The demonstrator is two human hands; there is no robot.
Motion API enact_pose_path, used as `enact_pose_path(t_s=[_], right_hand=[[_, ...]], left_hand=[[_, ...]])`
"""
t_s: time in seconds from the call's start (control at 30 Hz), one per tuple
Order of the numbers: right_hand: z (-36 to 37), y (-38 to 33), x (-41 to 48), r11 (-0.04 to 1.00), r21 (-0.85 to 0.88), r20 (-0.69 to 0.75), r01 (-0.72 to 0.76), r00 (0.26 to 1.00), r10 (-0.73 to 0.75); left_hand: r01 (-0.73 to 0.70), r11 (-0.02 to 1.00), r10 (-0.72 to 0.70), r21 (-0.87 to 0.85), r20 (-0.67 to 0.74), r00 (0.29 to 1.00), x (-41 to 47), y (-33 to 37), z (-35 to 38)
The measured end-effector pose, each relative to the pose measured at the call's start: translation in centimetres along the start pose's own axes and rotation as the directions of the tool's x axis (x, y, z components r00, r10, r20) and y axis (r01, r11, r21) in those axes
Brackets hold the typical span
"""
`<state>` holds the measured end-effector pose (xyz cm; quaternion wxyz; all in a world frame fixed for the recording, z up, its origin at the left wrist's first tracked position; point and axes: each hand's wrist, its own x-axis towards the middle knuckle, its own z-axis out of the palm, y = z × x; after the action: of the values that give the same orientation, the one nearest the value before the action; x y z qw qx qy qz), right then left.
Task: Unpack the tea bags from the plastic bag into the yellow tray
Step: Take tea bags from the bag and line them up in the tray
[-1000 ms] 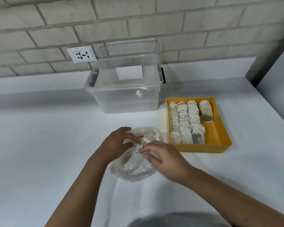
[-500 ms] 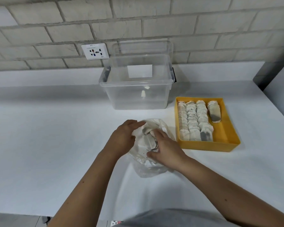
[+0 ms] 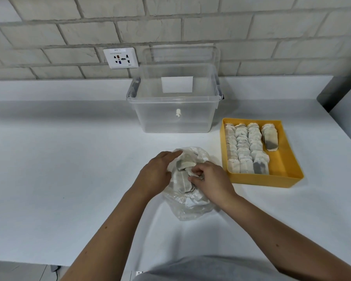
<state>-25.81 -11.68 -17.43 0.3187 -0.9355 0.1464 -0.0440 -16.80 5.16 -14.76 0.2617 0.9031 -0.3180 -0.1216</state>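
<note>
One yellow tray (image 3: 286,166) sits on the white counter (image 3: 69,179), and everything else is placed from it. Inside it lie three packed rows of tea bags (image 3: 243,151) along its left side, overlapped so closely that no exact count is possible. A fourth, short row (image 3: 270,138) of what looks like two bags lies at its far right corner. The rest of its right side is bare yellow floor.

Just left of the tray's near corner lies one crumpled clear plastic bag (image 3: 187,207), its mouth turned away from the person. More tea bags (image 3: 181,180) are heaped inside; at least three show through the opening, the rest blurred by the film.

Two bare hands work at that mouth. The left hand (image 3: 156,173), on the bag's side away from the tray, grips the rim of the plastic with curled fingers and thumb. The right hand (image 3: 211,179), on the side nearer the tray, has its fingertips closed in a pinch on one tea bag (image 3: 192,172) inside the opening.

Beyond the tray's far left corner stands one clear storage box (image 3: 174,122), open, with one white label (image 3: 177,84) on its back wall. One clear lid (image 3: 180,54) leans upright behind it against the brick wall (image 3: 272,37). One wall socket (image 3: 121,57) is mounted further left of the box.
</note>
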Motion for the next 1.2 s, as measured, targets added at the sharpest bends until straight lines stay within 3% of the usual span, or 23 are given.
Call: enact_pose_path(t_s=[0.17,0.27,0.37,0.5,0.63,0.9,1.2], right_hand=[[-0.5,-0.7,0.1,0.994,-0.107,-0.080,-0.021,0.997,0.013],[-2.7,-0.8,0.2,0.986,0.145,-0.052,-0.078,0.995,0.087],[-5.6,-1.5,0.6,0.821,0.504,0.147,-0.267,0.964,0.223],[-7.7,-2.7,0.9,0.699,0.616,0.311,-0.364,0.927,0.208],[-8.5,-3.1,0.9,0.618,0.679,0.384,-0.395,0.909,0.159],[-7.9,-3.3,0.4,0.510,0.793,0.331,-0.333,0.938,0.098],[-7.4,-3.1,-0.2,0.455,0.840,0.278,-0.298,0.954,0.111]], left_hand=[[-0.001,1.000,0.001,-0.001,-0.004,1.000,0.0,0.0,-0.1],[0.000,1.000,0.000,-0.018,-0.006,1.000,-0.1,0.0,-0.3],[-0.006,0.998,0.002,-0.070,-0.056,0.998,-0.2,0.1,-0.3],[-0.030,0.968,-0.028,-0.248,-0.229,0.973,-0.6,1.7,-0.9],[-0.079,0.895,-0.039,-0.439,-0.253,0.967,-1.4,3.6,-1.7],[0.008,0.741,-0.161,-0.672,-0.165,0.973,-1.2,4.6,-2.1],[-0.031,0.765,-0.112,-0.643,-0.181,0.977,-1.2,4.7,-2.3]])
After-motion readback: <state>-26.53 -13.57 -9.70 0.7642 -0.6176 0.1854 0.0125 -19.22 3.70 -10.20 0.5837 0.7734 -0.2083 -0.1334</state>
